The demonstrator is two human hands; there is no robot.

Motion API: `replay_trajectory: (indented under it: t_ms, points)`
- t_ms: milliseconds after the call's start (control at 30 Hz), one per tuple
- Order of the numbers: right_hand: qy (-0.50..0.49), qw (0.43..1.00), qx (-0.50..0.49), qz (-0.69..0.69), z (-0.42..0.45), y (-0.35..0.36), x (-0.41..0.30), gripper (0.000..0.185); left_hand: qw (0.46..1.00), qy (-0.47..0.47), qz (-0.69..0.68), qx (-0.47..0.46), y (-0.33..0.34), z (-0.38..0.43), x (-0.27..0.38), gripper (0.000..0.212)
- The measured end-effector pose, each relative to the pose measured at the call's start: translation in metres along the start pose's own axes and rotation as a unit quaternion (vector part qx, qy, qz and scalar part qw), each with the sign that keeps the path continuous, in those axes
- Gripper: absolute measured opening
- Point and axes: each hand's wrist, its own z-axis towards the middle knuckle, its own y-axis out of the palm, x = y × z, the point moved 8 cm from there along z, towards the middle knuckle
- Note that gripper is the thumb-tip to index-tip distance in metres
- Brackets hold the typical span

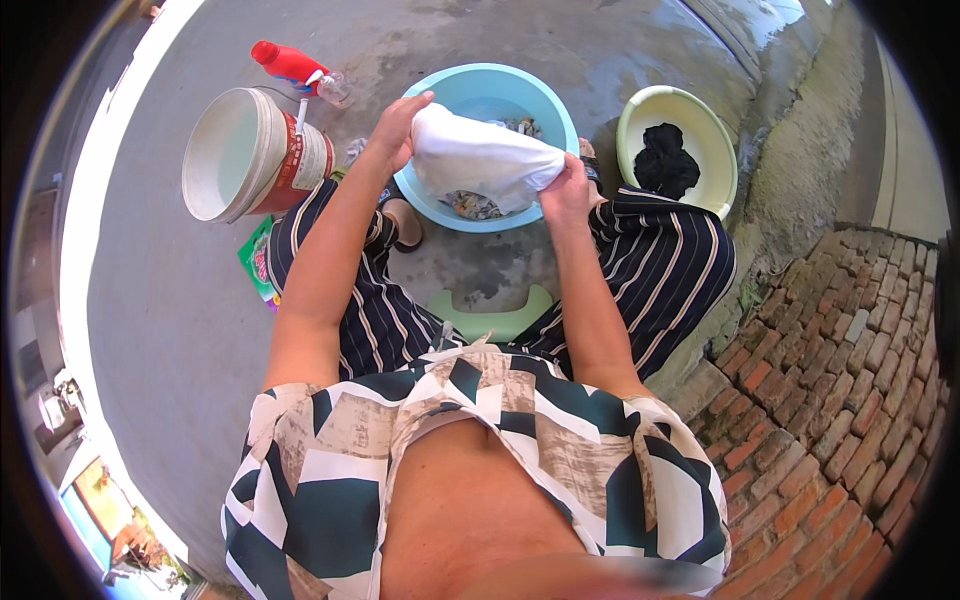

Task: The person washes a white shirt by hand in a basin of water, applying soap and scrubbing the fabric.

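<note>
A white cloth (484,154), perhaps a garment, is stretched between my two hands above a light blue plastic basin (559,105). My left hand (396,133) grips its left end over the basin's rim. At the lower right end, my right hand (566,191) pinches a bunched corner. Water and patterned fabric (474,205) show in the basin beneath, partly hidden by the cloth. My knees, in striped trousers, are spread on either side of the basin.
On the left stand a water-filled bucket (259,180), a red bottle (285,61), a clear bottle (336,88) and a green packet (257,259). A pale yellow basin (626,142) on the right holds black cloth (666,161). A green plastic stool (491,321) is under me; brick paving (832,375) lies lower right.
</note>
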Motion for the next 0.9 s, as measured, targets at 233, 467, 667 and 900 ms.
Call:
replay_trajectory:
  t_ms: [233, 467, 667, 900]
  points:
    - [-0.008, 0.999, -0.004, -0.033, 0.001, 0.003, 0.003, 0.009, 0.975, 0.120, 0.165, 0.093, -0.010, -0.002, 0.016, 0.038]
    - [-0.017, 0.959, 0.036, -0.281, -0.003, -0.015, 0.004, 0.009, 0.955, 0.212, 0.182, 0.100, 0.005, -0.017, 0.032, 0.038]
    - [-0.036, 0.884, -0.005, -0.466, -0.010, 0.043, 0.009, 0.013, 0.935, 0.233, 0.265, -0.022, 0.046, -0.035, 0.028, 0.046]
    - [0.152, 0.955, -0.003, -0.256, -0.001, 0.085, 0.036, 0.016, 0.876, 0.290, 0.375, -0.090, 0.083, -0.050, 0.025, 0.047]
